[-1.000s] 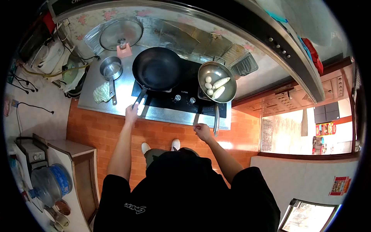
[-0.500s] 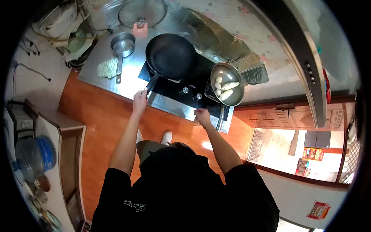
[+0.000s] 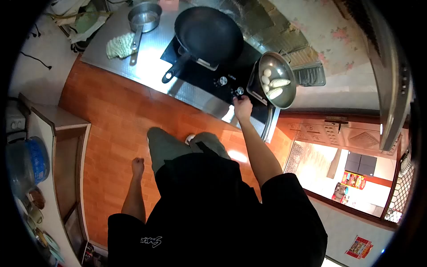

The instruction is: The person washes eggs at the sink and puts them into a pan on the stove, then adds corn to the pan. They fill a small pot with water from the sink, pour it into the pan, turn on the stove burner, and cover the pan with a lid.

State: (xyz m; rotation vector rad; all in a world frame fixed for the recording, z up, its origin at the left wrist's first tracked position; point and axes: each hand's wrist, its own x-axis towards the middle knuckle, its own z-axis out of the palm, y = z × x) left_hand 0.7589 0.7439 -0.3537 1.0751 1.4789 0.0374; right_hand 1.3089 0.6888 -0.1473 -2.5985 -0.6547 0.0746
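My left hand (image 3: 138,167) hangs low beside my leg, fingers curled in and nothing visible in them. My right hand (image 3: 242,107) is at the front of the black gas stove (image 3: 202,82), fingers bent just below the right stove knob (image 3: 240,91); whether they touch it I cannot make out. A second knob (image 3: 223,80) sits to its left. On the left burner stands a black wok (image 3: 209,35), its handle (image 3: 175,69) pointing toward me. To the right is a steel pan (image 3: 287,73) holding several pale eggs and corn-like pieces, with a long handle (image 3: 269,124).
A small saucepan (image 3: 144,18) stands on the metal counter (image 3: 100,51) at the left, near a folded green cloth (image 3: 120,46). The range hood (image 3: 393,111) juts in at the right. A cabinet (image 3: 71,155) and a large water bottle (image 3: 29,160) are at the left.
My left hand has let go of the wok handle and dropped back to my side. My right hand has moved forward to the stove knob. The view has shifted, with the glass lid now out of sight.
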